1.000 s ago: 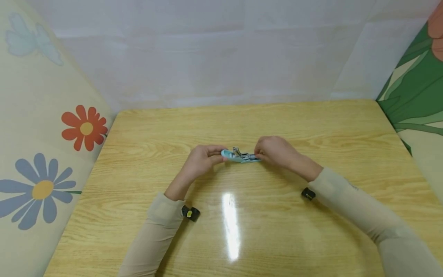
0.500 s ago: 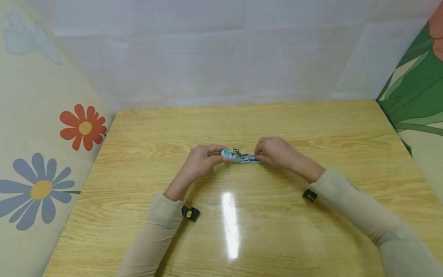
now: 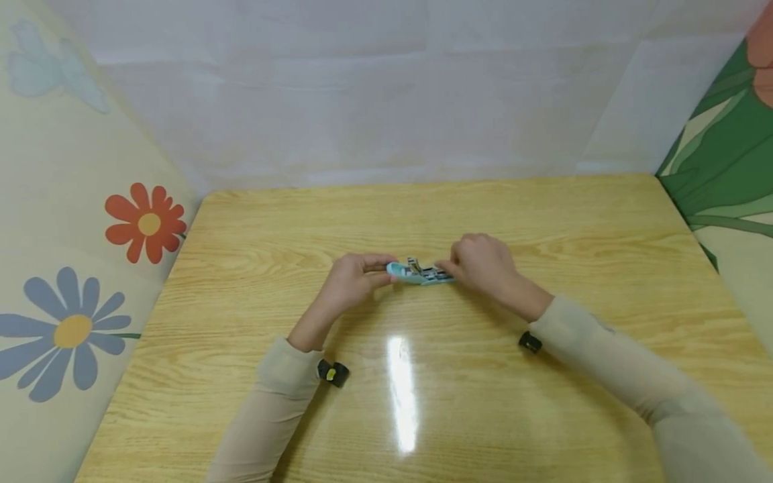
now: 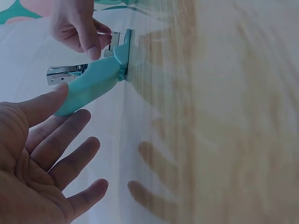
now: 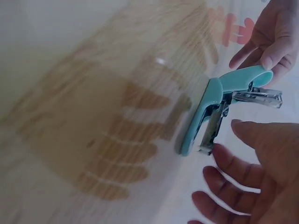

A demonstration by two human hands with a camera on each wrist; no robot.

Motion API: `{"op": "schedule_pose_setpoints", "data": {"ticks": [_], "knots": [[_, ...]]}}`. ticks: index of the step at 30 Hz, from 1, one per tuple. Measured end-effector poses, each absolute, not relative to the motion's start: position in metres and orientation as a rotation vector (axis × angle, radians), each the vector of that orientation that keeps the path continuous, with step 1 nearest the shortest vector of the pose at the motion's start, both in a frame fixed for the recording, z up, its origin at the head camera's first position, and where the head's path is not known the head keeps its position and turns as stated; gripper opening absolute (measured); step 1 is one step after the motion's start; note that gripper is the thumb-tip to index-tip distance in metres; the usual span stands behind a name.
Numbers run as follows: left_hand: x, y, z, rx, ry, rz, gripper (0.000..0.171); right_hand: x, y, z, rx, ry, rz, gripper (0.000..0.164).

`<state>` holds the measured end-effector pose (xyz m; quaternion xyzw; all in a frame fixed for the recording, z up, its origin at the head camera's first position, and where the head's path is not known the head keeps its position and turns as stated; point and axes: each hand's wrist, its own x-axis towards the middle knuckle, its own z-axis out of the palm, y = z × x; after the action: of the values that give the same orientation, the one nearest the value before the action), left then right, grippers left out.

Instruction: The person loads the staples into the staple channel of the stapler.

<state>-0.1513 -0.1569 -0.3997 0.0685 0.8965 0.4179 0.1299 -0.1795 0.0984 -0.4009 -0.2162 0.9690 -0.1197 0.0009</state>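
Observation:
A teal stapler (image 3: 409, 276) lies unfolded above the wooden table, its metal parts exposed. My left hand (image 3: 350, 282) pinches the teal cover end between thumb and fingers; in the left wrist view the other fingers (image 4: 77, 163) spread free. The base (image 5: 201, 116) touches the tabletop in the right wrist view. My right hand (image 3: 483, 265) is at the stapler's right end, its thumb apart from the metal. One fingertip (image 5: 219, 151) is at the end of the metal staple channel (image 5: 213, 128); whether it touches cannot be told. A second metal piece (image 5: 259, 97) sticks out from the cover.
The wood-grain table (image 3: 483, 402) reaches back to a white cloth wall (image 3: 386, 100). Flower-painted panels (image 3: 72, 268) stand on both sides. Small black devices (image 3: 332, 373) sit at both wrists.
My right hand has loosened from the stapler's end, its thumb lifting away, and the right forearm has shifted slightly left. My left hand and the stapler stay almost still.

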Motion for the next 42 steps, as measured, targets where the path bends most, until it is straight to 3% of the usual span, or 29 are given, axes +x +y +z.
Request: {"op": "schedule_pose_setpoints", "data": {"ticks": [5,14,27,32,37,42], "knots": [[-0.151,-0.157,-0.400,0.192,2.623,1.193,0.034,-0.178,0.091,-0.397,-0.585,3.047,-0.180,0.064],[-0.150,-0.155,-0.403,0.223,2.679,1.146,0.034,-0.175,0.083,-0.399,-0.544,3.040,-0.086,0.060],[-0.147,-0.154,-0.398,0.205,2.677,1.134,0.034,-0.174,0.094,-0.407,-0.581,3.052,-0.358,0.039],[-0.149,-0.156,-0.398,0.213,2.676,1.108,0.034,-0.181,0.109,-0.406,-0.670,2.991,-0.686,0.024],[-0.152,-0.158,-0.398,0.210,2.658,1.129,0.035,-0.189,0.124,-0.410,-0.529,2.701,-1.121,0.015],[-0.152,-0.158,-0.400,0.248,2.648,1.170,0.032,-0.191,0.127,-0.417,-0.496,2.570,-1.176,0.011]]}}
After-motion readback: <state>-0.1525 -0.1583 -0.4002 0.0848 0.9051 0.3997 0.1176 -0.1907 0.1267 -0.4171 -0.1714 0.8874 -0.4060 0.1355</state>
